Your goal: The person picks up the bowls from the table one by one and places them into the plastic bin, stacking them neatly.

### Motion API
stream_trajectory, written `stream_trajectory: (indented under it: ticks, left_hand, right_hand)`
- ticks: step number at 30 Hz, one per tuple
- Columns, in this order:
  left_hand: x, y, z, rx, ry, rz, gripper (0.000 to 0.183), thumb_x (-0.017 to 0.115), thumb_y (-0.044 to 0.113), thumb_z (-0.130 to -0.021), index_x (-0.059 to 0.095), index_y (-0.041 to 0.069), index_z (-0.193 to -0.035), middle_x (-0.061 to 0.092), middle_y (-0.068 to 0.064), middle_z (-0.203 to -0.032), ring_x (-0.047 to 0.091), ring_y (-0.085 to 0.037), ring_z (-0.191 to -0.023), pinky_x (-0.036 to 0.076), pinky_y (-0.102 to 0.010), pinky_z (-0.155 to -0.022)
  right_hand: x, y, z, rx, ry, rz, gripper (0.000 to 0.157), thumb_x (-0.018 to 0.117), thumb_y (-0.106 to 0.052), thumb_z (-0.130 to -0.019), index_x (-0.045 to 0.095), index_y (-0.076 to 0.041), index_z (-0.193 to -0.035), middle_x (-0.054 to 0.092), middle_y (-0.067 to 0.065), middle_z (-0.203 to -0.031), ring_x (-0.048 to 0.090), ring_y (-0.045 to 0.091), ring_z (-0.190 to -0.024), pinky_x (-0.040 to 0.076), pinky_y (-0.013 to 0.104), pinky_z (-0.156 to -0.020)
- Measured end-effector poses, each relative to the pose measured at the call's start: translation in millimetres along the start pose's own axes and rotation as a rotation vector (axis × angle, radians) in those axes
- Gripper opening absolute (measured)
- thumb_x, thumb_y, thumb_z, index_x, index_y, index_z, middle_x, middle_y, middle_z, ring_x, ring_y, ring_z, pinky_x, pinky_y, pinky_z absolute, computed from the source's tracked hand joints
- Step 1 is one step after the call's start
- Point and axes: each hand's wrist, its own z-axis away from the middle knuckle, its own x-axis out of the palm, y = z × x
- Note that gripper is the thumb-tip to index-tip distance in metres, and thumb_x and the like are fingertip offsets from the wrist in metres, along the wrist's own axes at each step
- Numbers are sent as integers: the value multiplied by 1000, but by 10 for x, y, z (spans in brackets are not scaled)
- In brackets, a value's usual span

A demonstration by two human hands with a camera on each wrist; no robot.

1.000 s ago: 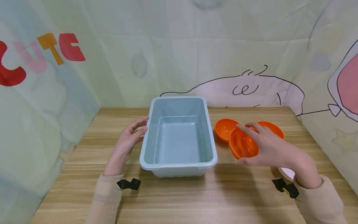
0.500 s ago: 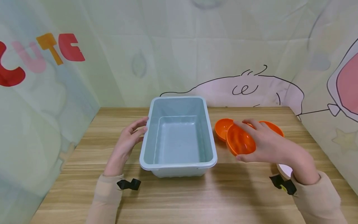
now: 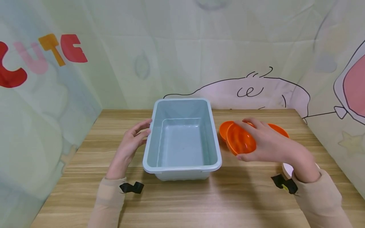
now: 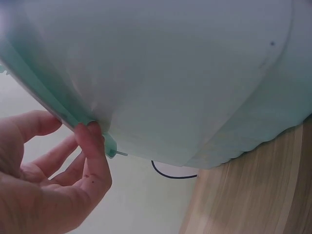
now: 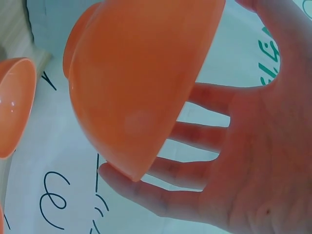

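Observation:
A light blue-grey plastic basin [image 3: 182,168] stands in the middle of the table. My left hand [image 3: 131,141] pinches its left rim; in the left wrist view, the thumb and fingers of that hand [image 4: 58,180] meet at the rim lip. On the right, my right hand [image 3: 269,144] holds an orange bowl [image 3: 240,139] by its rim, tilted with the opening towards the palm. Fingers spread along the rim of the held bowl [image 5: 136,87] in the right wrist view. Behind it a second orange bowl [image 3: 223,129] sits beside the basin, partly covered.
Another orange bowl [image 3: 279,129] shows behind the right hand. Part of a white dish [image 3: 288,169] appears beneath the right forearm. A printed cloth backdrop [image 3: 182,63] borders the wooden table [image 3: 182,202] at the back and sides.
The right hand has shifted slightly left and farther back with the bowl, which now overlaps more of the bowl behind it. Left hand and basin have stayed put.

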Motion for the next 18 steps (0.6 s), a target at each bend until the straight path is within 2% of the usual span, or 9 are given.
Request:
stream_trajectory:
  ticks: [8,12,18]
  left_hand:
    - [3,-2,0,8,0,-4,52,58,33,-96,44,18,-144,45,-8,-141,56,-3,-106,51,-21,-86]
    - [2,-4,2,8,-1,1,52,57,32,-96,44,18,-145,45,-8,-141,56,-3,-106,51,-21,-86]
    - [0,-9,1,7,0,-7,52,58,33,-96,44,18,-144,46,-8,-141,56,-4,-107,51,-22,-87]
  right_hand:
    - [-24,-38,-68,9,-32,-16,92,73,-58,-74,30,-29,-150,37,11,-145,40,38,-129,51,52,-90]
    - [-42,-60,-109,-2,-38,-17,92,74,-55,-75,30,-27,-150,35,11,-146,37,39,-130,50,53,-90]
    - [-66,-98,-167,-15,-44,-27,91,74,-53,-75,32,-25,-150,35,10,-145,41,35,-129,48,52,-94]
